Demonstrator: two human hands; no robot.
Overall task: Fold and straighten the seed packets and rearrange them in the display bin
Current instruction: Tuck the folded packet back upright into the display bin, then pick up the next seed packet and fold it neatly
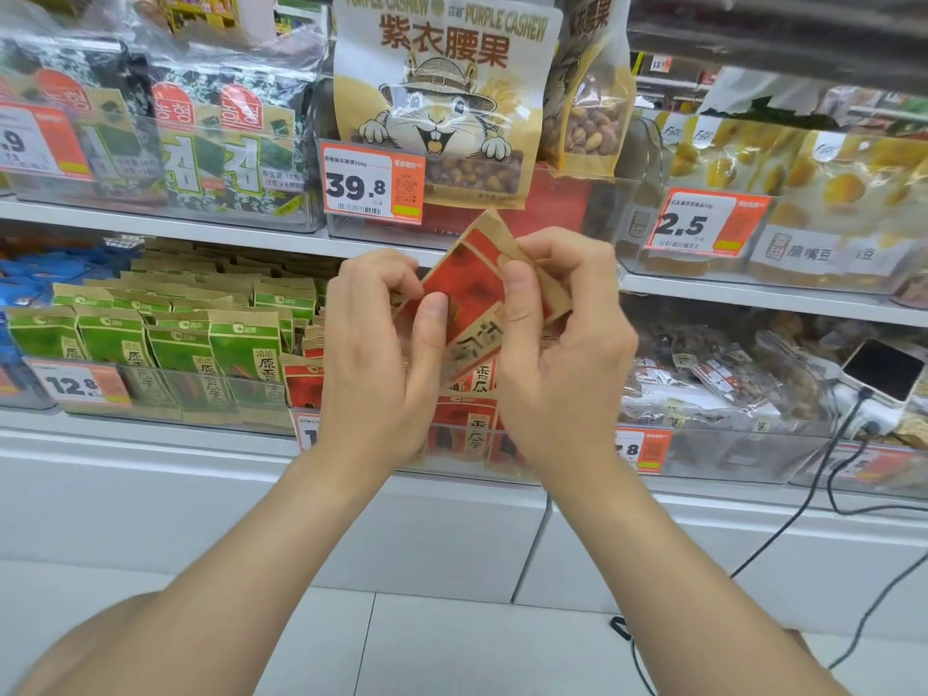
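A red and brown paper seed packet (469, 288) is tilted in the air in front of the middle shelf, held by both hands. My left hand (381, 349) grips its lower left side, thumb pressed on the front. My right hand (557, 344) pinches its right side, thumb on the front and fingers curled behind. Below the hands, more red seed packets (464, 424) stand in a clear display bin (452, 464), partly hidden by my hands.
Green seed packets (201, 339) fill the clear bin to the left. Cashew bags (442, 103) and seaweed packs (201, 143) stand on the shelf above. A phone (884, 369) with a black cable (803, 504) rests on the bagged snacks at right.
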